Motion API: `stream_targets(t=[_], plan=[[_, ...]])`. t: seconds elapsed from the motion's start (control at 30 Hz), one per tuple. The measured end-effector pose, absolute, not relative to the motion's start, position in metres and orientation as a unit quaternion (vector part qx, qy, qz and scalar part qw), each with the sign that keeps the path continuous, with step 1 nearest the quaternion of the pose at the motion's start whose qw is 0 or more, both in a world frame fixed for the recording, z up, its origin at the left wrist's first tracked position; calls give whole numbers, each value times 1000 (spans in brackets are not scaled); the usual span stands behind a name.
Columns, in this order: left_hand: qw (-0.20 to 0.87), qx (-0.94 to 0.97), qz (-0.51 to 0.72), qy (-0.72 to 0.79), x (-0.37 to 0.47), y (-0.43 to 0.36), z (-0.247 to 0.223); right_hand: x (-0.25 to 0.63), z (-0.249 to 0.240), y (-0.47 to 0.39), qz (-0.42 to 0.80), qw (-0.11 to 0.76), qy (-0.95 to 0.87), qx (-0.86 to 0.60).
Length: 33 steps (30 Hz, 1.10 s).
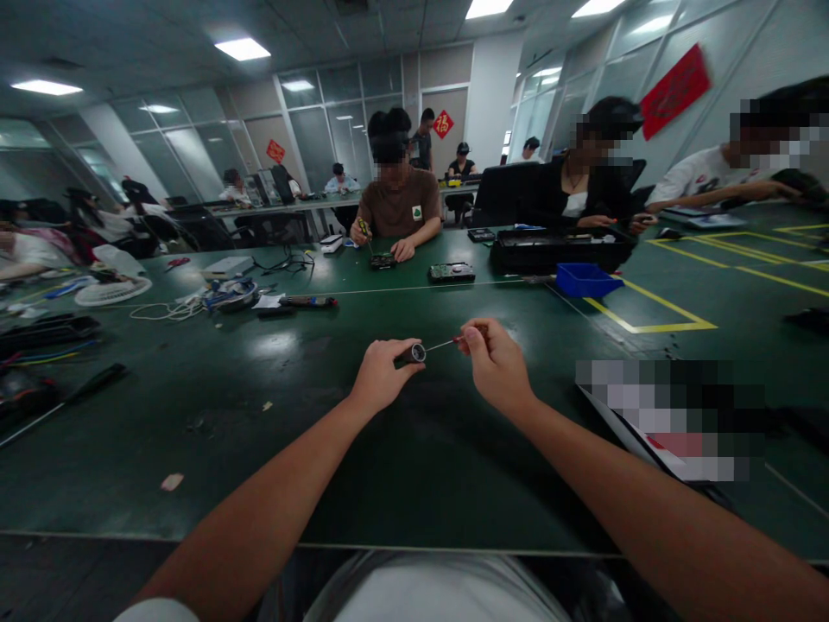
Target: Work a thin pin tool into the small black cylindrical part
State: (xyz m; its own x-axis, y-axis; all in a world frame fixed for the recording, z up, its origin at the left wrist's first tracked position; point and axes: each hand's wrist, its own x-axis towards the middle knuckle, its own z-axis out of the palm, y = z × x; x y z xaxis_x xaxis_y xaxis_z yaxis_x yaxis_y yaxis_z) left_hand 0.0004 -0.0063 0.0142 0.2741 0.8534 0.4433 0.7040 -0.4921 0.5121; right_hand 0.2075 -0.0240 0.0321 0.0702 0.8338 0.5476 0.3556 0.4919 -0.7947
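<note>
In the head view, my left hand (379,371) grips a small dark cylinder (414,353) between thumb and fingers. Its round, silvery-rimmed end faces to the right and toward me; what lies inside the rim is too small to make out. My right hand (497,358) is closed round the reddish handle of a thin screwdriver (441,345). The screwdriver's metal shaft points left, its tip at the cylinder's rimmed end; I cannot tell whether it touches. Both hands are above the green table (414,466), near its middle.
A pixelated tablet-like object (667,423) lies beside my right forearm. Farther off stand a blue tray (586,281), a long black housing (560,250) and a hard drive (452,272). Cables (226,294) and tools lie to the left. A person (401,203) works opposite.
</note>
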Motion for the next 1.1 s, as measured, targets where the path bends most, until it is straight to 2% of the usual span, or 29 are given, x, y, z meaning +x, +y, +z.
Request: stream_targets(t=[0.17, 0.43, 0.9, 1.1], plan=[[112, 791, 348, 491, 1, -7, 16, 207, 33, -25, 229, 572, -653, -440], [107, 792, 344, 492, 1, -9, 18, 208, 34, -26, 180, 564, -664, -456], [105, 794, 337, 496, 2, -8, 17, 206, 38, -24, 256, 570, -636, -453], [109, 791, 338, 498, 2, -9, 17, 206, 42, -26, 241, 573, -618, -480]])
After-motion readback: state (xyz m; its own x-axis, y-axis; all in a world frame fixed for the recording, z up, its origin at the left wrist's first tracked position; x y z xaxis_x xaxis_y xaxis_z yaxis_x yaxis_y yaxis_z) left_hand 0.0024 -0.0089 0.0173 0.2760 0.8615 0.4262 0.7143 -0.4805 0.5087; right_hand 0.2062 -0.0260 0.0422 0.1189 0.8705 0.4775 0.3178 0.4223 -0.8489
